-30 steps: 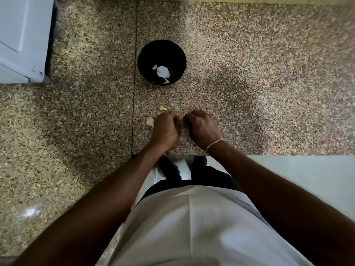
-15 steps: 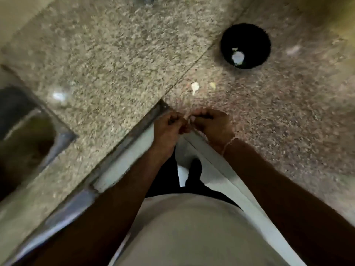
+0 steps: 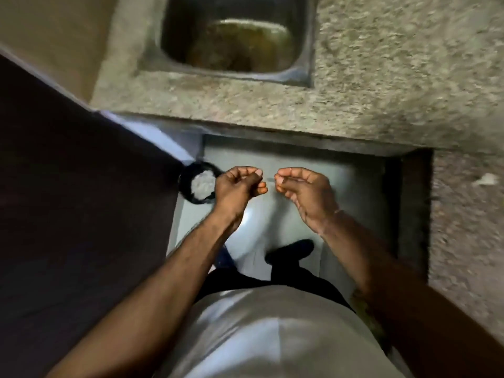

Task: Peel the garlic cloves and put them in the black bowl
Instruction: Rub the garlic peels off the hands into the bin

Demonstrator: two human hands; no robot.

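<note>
Hovering apart, left hand (image 3: 240,186) and right hand (image 3: 302,189) curl loosely, contents unclear.

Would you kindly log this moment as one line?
left hand: curled, apart | right hand: curled | held item: unclear | sink: ahead | black bowl: out of view

Dim, motion-blurred (edges perhaps warped)

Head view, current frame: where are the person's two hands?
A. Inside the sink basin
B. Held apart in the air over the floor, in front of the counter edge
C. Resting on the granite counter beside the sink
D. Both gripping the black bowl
B. The left hand and right hand hang apart over the pale floor, short of the counter and sink.
</note>
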